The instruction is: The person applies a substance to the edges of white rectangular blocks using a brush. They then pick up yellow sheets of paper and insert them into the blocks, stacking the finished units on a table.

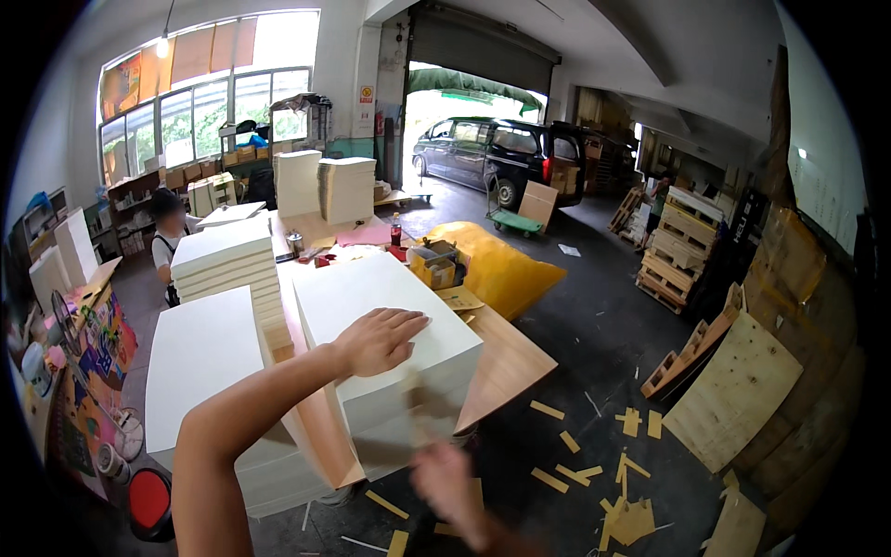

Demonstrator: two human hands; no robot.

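Observation:
My left hand (382, 342) lies flat, fingers stretched out, on top of a tall stack of white paper (367, 295). Below it, my right hand (447, 478) is closed round the handle of a flat brush (418, 401). The brush's head is against the near side of that stack, and both brush and right hand are smeared by motion. The stack stands on a wooden board (506, 364). Another white paper stack (206, 357) is to the left, under and beyond my left forearm.
More paper stacks (223, 249) stand behind on the left, near a person (169, 232). A yellow sack (497, 269), a carton (434, 265) and a drink bottle (396, 229) are beyond my stack. Yellow strips (631, 520) litter the floor. A red stool (149, 499) stands at the lower left.

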